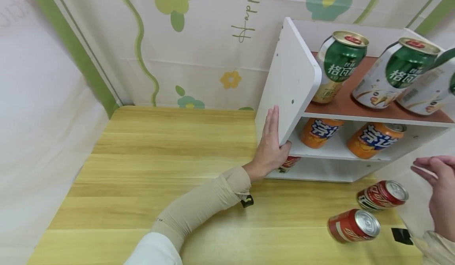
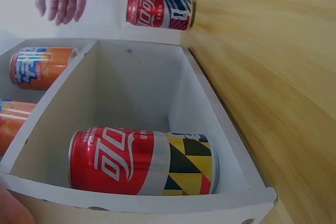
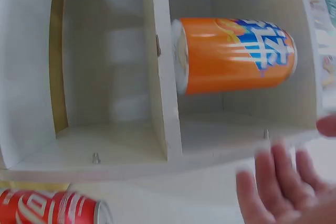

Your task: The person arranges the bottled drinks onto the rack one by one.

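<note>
My left hand (image 1: 269, 148) rests on the outer left panel of a white shelf unit (image 1: 289, 79), fingers straight along it and thumb at its front edge. To the right of the unit, my right hand (image 1: 442, 190) is held in the air with loosely extended fingers and nothing in it. Below and left of that hand, a red cola can (image 1: 377, 196) and another cola can (image 1: 346, 227) stand on the table. One cola can (image 2: 121, 161) is in the bottom compartment. Orange soda cans (image 1: 320, 132) are on the middle shelf.
Green-and-white cans (image 1: 343, 65) stand on the unit's reddish top shelf. The wooden table (image 1: 160, 158) extends to the left, against a flowered cloth backdrop (image 1: 199, 51). A small black piece (image 1: 402, 236) lies near the table's right edge.
</note>
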The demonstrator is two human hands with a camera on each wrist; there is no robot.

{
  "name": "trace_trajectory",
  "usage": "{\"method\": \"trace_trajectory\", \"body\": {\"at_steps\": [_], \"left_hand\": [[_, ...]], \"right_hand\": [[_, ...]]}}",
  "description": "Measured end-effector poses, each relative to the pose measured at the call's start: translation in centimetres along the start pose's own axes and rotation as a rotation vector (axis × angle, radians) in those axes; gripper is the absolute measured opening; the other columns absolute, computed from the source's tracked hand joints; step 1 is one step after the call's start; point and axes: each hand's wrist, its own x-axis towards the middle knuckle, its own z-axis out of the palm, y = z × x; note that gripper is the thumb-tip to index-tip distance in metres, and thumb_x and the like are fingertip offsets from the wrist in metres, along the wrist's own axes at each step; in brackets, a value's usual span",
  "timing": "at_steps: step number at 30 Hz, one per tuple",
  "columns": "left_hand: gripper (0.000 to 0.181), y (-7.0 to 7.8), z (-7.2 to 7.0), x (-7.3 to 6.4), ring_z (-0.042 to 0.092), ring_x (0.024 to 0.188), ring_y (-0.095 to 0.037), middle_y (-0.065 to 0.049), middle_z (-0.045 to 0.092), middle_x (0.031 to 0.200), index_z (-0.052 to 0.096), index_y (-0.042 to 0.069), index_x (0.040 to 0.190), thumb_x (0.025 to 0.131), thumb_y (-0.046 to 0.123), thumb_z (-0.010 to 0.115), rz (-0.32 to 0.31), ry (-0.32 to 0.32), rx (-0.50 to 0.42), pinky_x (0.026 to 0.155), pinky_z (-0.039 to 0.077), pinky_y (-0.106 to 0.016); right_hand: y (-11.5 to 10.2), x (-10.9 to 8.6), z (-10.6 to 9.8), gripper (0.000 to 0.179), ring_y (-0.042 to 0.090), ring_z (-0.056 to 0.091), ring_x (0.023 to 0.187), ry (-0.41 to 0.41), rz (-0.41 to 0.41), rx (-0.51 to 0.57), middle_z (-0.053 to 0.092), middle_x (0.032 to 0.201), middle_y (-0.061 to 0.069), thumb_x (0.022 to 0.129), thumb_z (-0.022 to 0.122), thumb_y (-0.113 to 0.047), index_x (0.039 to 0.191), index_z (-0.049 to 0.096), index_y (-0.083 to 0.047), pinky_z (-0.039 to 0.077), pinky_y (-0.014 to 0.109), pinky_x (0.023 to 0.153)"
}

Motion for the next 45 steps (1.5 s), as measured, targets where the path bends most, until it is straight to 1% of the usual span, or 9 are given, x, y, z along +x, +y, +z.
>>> {"method": "trace_trajectory", "body": {"at_steps": [5, 8, 13, 16, 19, 27, 34, 37, 45], "left_hand": [[0.104, 0.0, 0.0, 0.1, 0.002, 0.155, -0.013, -0.004, 0.001, 0.171, -0.005, 0.025, 0.164, 0.085, 0.003, 0.06, 0.013, -0.002, 0.014, 0.122, 0.02, -0.044], [0.104, 0.0, 0.0, 0.1, 0.002, 0.156, -0.015, -0.006, 0.002, 0.171, -0.005, 0.023, 0.164, 0.085, 0.003, 0.06, 0.019, -0.002, 0.022, 0.122, 0.019, -0.045], [0.104, 0.1, 0.0, 0.0, 0.005, 0.156, -0.016, -0.005, 0.002, 0.171, -0.004, 0.024, 0.164, 0.085, 0.004, 0.06, 0.013, 0.009, 0.024, 0.121, 0.022, -0.047], [0.104, 0.0, 0.0, -0.1, 0.006, 0.155, -0.016, -0.003, 0.001, 0.171, -0.004, 0.026, 0.164, 0.084, 0.004, 0.059, -0.002, 0.014, 0.026, 0.121, 0.024, -0.048], [0.105, 0.0, 0.0, -0.1, 0.007, 0.155, -0.016, -0.003, 0.002, 0.171, -0.004, 0.026, 0.164, 0.084, 0.004, 0.06, -0.005, 0.016, 0.031, 0.121, 0.024, -0.048], [0.105, 0.1, -0.1, -0.1, 0.008, 0.155, -0.017, -0.004, 0.003, 0.171, -0.003, 0.027, 0.164, 0.084, 0.006, 0.06, -0.012, 0.017, 0.036, 0.119, 0.026, -0.05], [0.104, 0.0, 0.0, -0.1, 0.008, 0.156, -0.017, -0.003, 0.004, 0.171, -0.002, 0.026, 0.164, 0.085, 0.006, 0.061, -0.021, 0.012, 0.049, 0.12, 0.026, -0.05], [0.104, 0.0, 0.0, -0.1, 0.009, 0.155, -0.017, -0.002, 0.004, 0.171, -0.002, 0.026, 0.164, 0.085, 0.007, 0.061, -0.022, 0.013, 0.046, 0.119, 0.026, -0.05], [0.104, 0.0, 0.0, -0.1, 0.009, 0.155, -0.018, -0.002, 0.003, 0.171, -0.002, 0.026, 0.164, 0.085, 0.006, 0.061, -0.024, 0.014, 0.044, 0.119, 0.027, -0.051]], "right_hand": [[0.9, -0.2, -2.8, 0.029, 0.013, 0.072, 0.095, -0.58, -0.074, -0.023, 0.073, 0.103, 0.008, 0.102, 0.033, 0.016, 0.113, 0.058, 0.005, 0.055, 0.017, 0.082], [1.2, -0.3, -3.6, 0.039, 0.014, 0.07, 0.107, -0.844, -0.023, -0.098, 0.07, 0.12, 0.008, 0.099, 0.026, 0.022, 0.126, 0.052, 0.01, 0.052, 0.019, 0.092], [1.5, -0.9, -4.0, 0.047, 0.011, 0.06, 0.124, -1.12, 0.092, -0.306, 0.058, 0.143, 0.005, 0.099, 0.03, 0.024, 0.145, 0.034, 0.015, 0.05, 0.02, 0.096], [2.3, -1.4, -4.2, 0.053, 0.012, 0.051, 0.136, -1.248, 0.123, -0.269, 0.045, 0.155, 0.011, 0.099, 0.034, 0.022, 0.15, 0.024, 0.017, 0.046, 0.02, 0.102], [3.3, -1.6, -4.4, 0.056, 0.016, 0.041, 0.144, -1.375, 0.13, -0.158, 0.032, 0.161, 0.021, 0.1, 0.039, 0.018, 0.15, 0.015, 0.021, 0.041, 0.02, 0.107], [5.7, -2.3, -4.6, 0.065, 0.017, 0.032, 0.149, -1.591, 0.153, -0.141, 0.025, 0.164, 0.021, 0.106, 0.049, -0.003, 0.152, 0.009, 0.019, 0.044, 0.026, 0.104], [7.1, -3.4, -5.1, 0.07, 0.013, 0.032, 0.149, -1.601, 0.161, -0.211, 0.028, 0.164, 0.018, 0.107, 0.053, -0.015, 0.155, 0.012, 0.015, 0.045, 0.026, 0.1], [7.3, -3.7, -5.2, 0.072, 0.013, 0.032, 0.148, -1.592, 0.257, -0.2, 0.028, 0.164, 0.016, 0.106, 0.055, -0.014, 0.157, 0.011, 0.011, 0.046, 0.026, 0.101], [8.4, -4.4, -5.5, 0.075, 0.023, 0.031, 0.15, -1.572, 0.574, 0.074, 0.021, 0.166, 0.02, 0.106, 0.053, -0.011, 0.159, 0.004, 0.006, 0.044, 0.035, 0.108]]}}
